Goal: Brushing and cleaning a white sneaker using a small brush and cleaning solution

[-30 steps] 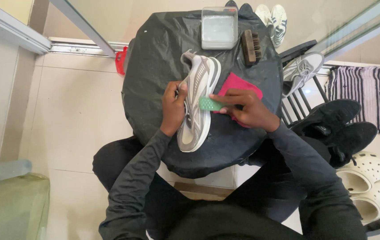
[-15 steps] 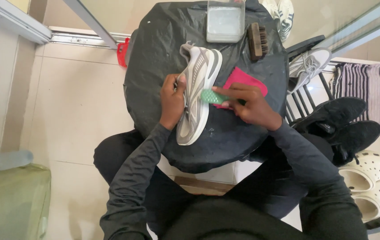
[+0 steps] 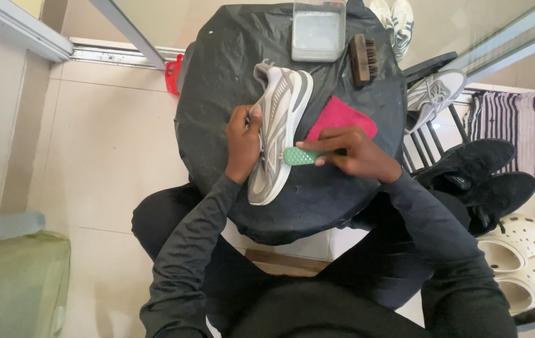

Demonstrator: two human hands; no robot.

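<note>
A grey and white sneaker (image 3: 280, 128) lies on its side on a round table covered in black plastic (image 3: 217, 81). My left hand (image 3: 243, 143) grips the sneaker along its left edge. My right hand (image 3: 349, 153) holds a small green brush (image 3: 300, 156), and the brush head rests against the sneaker's right side. A red cloth (image 3: 340, 116) lies on the table just behind my right hand.
A clear tub of cloudy water (image 3: 318, 31) and a dark wooden brush (image 3: 362, 59) sit at the table's far edge. To the right is a shoe rack with a grey sneaker (image 3: 435, 95), black shoes (image 3: 477, 172) and white clogs (image 3: 521, 250). A water bottle (image 3: 4, 226) lies at left.
The view has shifted slightly. My right hand has moved the green brush a little down along the sneaker's side; my left hand keeps its hold.
</note>
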